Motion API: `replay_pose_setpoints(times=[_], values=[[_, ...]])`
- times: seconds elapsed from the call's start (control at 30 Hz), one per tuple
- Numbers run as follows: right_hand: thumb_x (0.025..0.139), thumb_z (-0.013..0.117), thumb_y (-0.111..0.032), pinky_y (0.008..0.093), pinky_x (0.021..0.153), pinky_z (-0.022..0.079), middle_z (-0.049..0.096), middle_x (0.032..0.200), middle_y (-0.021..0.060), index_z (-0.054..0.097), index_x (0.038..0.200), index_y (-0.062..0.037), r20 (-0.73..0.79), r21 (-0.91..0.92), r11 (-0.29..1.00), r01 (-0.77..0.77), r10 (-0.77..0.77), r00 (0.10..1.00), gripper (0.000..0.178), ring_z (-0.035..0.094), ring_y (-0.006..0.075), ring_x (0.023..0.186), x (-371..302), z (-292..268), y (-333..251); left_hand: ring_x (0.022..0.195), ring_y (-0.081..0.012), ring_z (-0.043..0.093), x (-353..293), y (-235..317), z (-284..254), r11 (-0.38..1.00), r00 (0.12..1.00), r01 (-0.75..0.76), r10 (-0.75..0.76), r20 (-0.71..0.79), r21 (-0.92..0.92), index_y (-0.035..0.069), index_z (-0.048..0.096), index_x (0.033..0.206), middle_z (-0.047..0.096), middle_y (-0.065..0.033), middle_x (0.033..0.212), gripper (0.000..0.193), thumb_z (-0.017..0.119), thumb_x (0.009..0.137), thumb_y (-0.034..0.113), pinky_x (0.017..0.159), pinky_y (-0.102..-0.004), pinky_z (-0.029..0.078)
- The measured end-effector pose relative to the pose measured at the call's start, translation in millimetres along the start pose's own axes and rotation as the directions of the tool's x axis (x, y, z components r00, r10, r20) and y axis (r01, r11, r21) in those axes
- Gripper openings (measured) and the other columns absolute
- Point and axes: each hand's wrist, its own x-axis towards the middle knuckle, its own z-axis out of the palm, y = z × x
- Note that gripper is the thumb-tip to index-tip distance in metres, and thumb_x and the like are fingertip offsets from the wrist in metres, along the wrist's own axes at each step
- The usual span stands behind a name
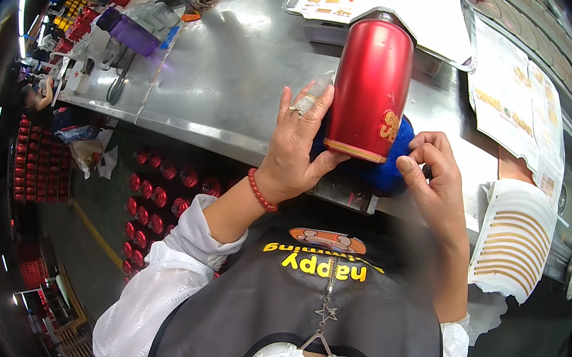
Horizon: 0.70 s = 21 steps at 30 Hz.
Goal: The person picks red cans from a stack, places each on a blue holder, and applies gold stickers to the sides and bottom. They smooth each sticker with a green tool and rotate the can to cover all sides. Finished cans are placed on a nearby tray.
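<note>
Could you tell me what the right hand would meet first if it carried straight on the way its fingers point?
Probably the blue pad beneath the red can; the right hand points left, almost touching it, though depth is unclear.

Bright overhead light. Strong glare on steel table [228, 66]; sheen streak down red can [371, 82]. Soft shadow under can and hands. Fisheye bends table edge; black vignette rings frame. Centre sharp; left-rim shelves small and smeared. Light strips flare at left rim. Floor below table dim.
</note>
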Motion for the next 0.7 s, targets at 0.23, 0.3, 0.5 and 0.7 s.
replay_pose_setpoints(times=[0.23,0.3,0.5,0.7], values=[[0.084,0.074,-0.006,0.0364,0.088,0.047,0.056,0.101,0.0126,0.067,0.099,-0.0005,-0.105,-0.1,0.988,0.12,-0.13,0.986,0.018,0.057,0.0285,0.101,-10.9,6.2,-4.4,0.145,-0.0455,0.029,18.2,17.6,-11.8,0.986,0.988,-0.156,0.157,-0.008,0.049,-0.001,0.034,0.152,0.037,-0.0237,0.154,0.093,0.064,0.089,0.061,0.12,-0.0582,0.005],[0.081,0.074,-0.002,0.0391,0.091,0.047,0.057,0.103,0.013,0.069,0.109,-0.0013,-0.147,-0.203,0.951,0.235,-0.267,0.952,0.028,0.056,0.0311,0.104,-17.1,13.2,2.6,0.145,-0.0454,0.029,22.9,19.4,-12.8,0.992,0.992,-0.126,0.127,0.015,-0.029,-0.001,0.033,0.153,0.037,-0.0242,0.154,0.092,0.064,0.09,0.06,0.12,-0.0576,0.006],[0.075,0.073,0.005,0.0455,0.096,0.046,0.057,0.106,0.0109,0.068,0.122,-0.0049,-0.102,-0.34,0.866,0.366,-0.421,0.901,0.049,0.054,0.0349,0.109,-27.6,22.9,6.5,0.146,-0.0425,0.029,26.0,24.1,-12.6,0.99,0.999,-0.035,0.04,0.035,-0.136,-0.002,0.032,0.153,0.036,-0.0258,0.154,0.086,0.065,0.092,0.05,0.12,-0.0578,0.006],[0.071,0.073,0.007,0.0453,0.094,0.047,0.057,0.108,0.0098,0.066,0.126,-0.0059,-0.074,-0.358,0.852,0.382,-0.434,0.898,0.057,0.054,0.0347,0.109,-29.4,27.8,8.2,0.137,-0.0368,0.045,29.5,36.6,-9.3,0.999,0.999,-0.022,0.021,0.028,0.03,-0.009,0.032,0.15,0.046,-0.0262,0.146,0.081,0.07,0.092,0.033,0.121,-0.0478,0.017]])
